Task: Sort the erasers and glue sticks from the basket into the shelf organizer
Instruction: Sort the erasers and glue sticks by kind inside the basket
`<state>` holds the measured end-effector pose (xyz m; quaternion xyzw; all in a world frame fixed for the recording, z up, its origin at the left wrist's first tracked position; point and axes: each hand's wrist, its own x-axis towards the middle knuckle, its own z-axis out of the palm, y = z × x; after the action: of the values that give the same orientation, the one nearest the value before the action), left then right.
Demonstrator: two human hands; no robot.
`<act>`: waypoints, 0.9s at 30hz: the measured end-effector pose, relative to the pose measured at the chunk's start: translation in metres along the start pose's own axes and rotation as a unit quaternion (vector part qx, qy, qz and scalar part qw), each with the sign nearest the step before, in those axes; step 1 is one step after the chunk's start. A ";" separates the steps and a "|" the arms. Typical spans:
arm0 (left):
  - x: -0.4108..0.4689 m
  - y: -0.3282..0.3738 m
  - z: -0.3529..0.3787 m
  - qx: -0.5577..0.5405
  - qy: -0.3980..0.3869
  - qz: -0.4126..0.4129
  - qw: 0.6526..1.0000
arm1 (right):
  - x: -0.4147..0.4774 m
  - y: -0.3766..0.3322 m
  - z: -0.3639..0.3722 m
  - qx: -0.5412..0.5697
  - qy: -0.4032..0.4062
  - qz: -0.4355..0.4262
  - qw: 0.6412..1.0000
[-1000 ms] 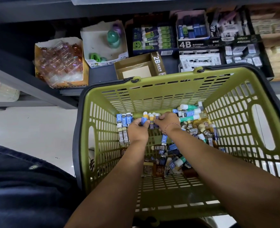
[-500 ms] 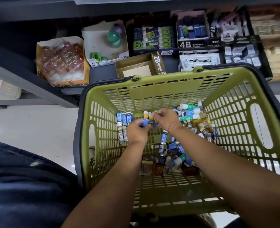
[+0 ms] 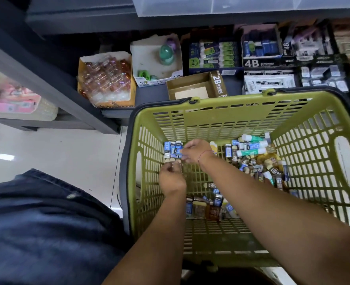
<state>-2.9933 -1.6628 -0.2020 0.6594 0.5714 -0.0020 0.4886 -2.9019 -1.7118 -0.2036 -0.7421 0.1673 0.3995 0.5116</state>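
The right hand (image 3: 192,153) pinches the end blue eraser (image 3: 179,150) of a short row: blue sleeves, white ends, long axes toward the far wall of the green basket (image 3: 221,120). The left hand (image 3: 171,178) curls just below, over beige erasers (image 3: 172,160); its grip I cannot tell. Glue sticks (image 3: 252,145) lie crosswise at the right above a loose eraser pile (image 3: 258,169).

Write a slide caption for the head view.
Left hand and right hand line up erasers inside a green basket.

A stationery shop: shelf (image 3: 71,93) of boxed erasers (image 3: 269,82), shopping basket (image 3: 221,112).
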 end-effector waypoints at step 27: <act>-0.017 -0.018 0.011 0.371 -0.427 0.122 0.816 | -0.027 0.061 -0.093 -0.561 -0.189 -0.125 0.796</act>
<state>-3.0068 -1.6845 -0.2099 0.7880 0.1762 -0.4353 0.3981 -2.9194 -1.8248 -0.2065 -0.8233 -0.2807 0.4880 0.0722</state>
